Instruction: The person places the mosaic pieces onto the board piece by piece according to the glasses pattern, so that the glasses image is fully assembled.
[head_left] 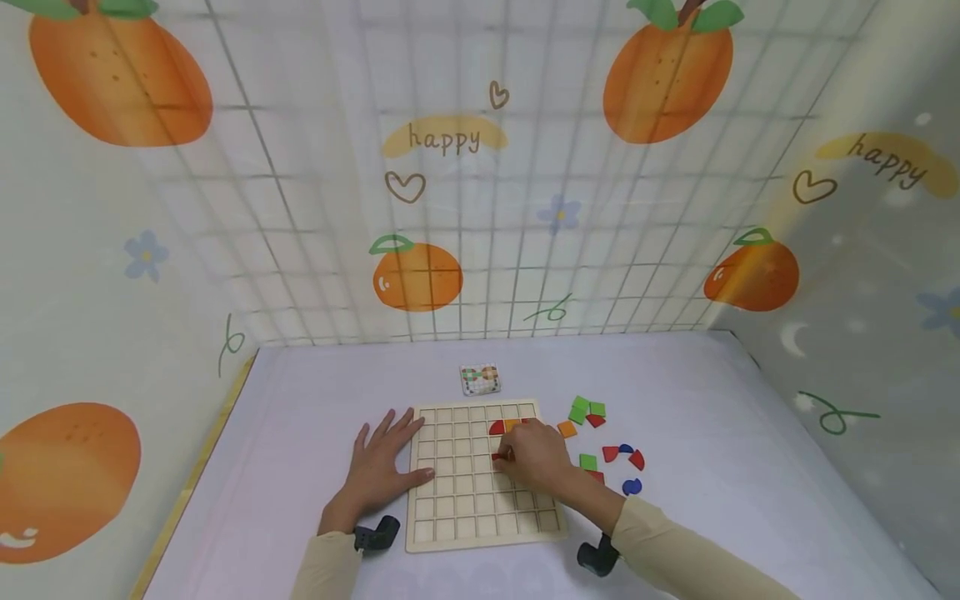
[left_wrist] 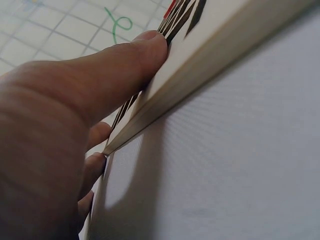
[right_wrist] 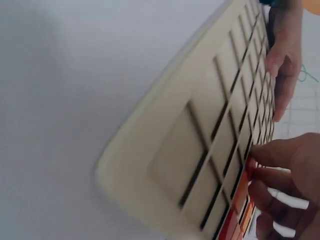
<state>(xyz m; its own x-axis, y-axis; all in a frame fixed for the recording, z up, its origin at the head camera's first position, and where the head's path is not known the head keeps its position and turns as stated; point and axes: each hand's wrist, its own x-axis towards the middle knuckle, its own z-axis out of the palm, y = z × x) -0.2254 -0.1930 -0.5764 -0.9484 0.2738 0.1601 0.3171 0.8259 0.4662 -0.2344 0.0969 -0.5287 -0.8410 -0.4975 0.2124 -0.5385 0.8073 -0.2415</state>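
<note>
A pale wooden grid board [head_left: 450,500] lies on the table, divided into small square cells. My left hand [head_left: 381,465] rests along its left edge with fingers spread, the thumb lying over the rim in the left wrist view. Above the board's right half, my right hand [head_left: 536,457] pinches a small red tile [right_wrist: 250,169] between thumb and fingers, low over the cells. Just behind it, a red quarter-round tile [head_left: 497,427] and an orange square tile [head_left: 512,425] sit in a row of cells. My right fingers partly hide that row and the held tile's shape.
Right of the board lie green square tiles [head_left: 580,408], an orange square [head_left: 567,429], red quarter-round tiles [head_left: 637,460] and blue rounded tiles [head_left: 632,487]. A small pattern card [head_left: 480,379] lies behind the board. A printed curtain [head_left: 480,208] over a wire grid stands behind the table.
</note>
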